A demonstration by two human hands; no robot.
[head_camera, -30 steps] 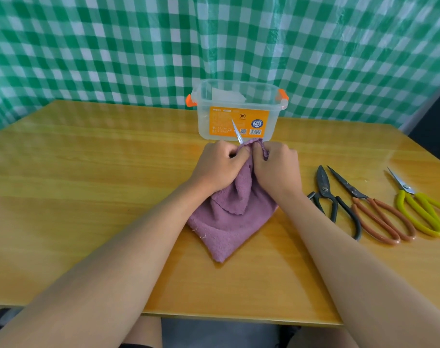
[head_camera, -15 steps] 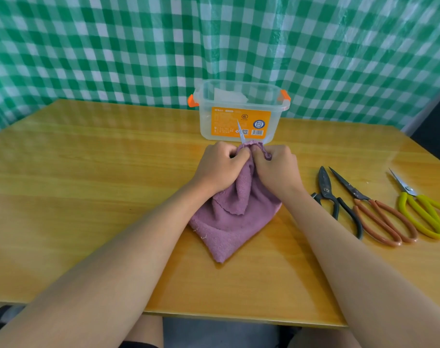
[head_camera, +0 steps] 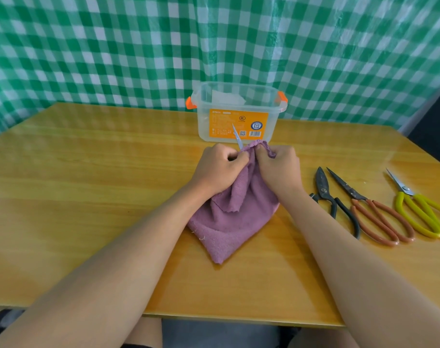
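A purple cloth (head_camera: 229,222) lies bunched on the wooden table (head_camera: 88,197), its upper end gathered between my two hands. My left hand (head_camera: 219,169) grips the cloth's top left fold with curled fingers. A thin silver blade tip (head_camera: 237,138) pokes up out of the cloth beside that hand; what it belongs to is hidden in the cloth. My right hand (head_camera: 280,169) pinches the cloth's top right edge. Both fists touch each other over the cloth.
A clear plastic box (head_camera: 236,114) with orange clips and an orange label stands just behind my hands. To the right lie black-handled scissors (head_camera: 329,199), brown-handled scissors (head_camera: 372,209) and yellow-handled scissors (head_camera: 419,209). A green checked curtain hangs behind the table.
Both hands have kept their grip on the cloth and hardly moved; the cloth's top edge is bunched slightly differently.
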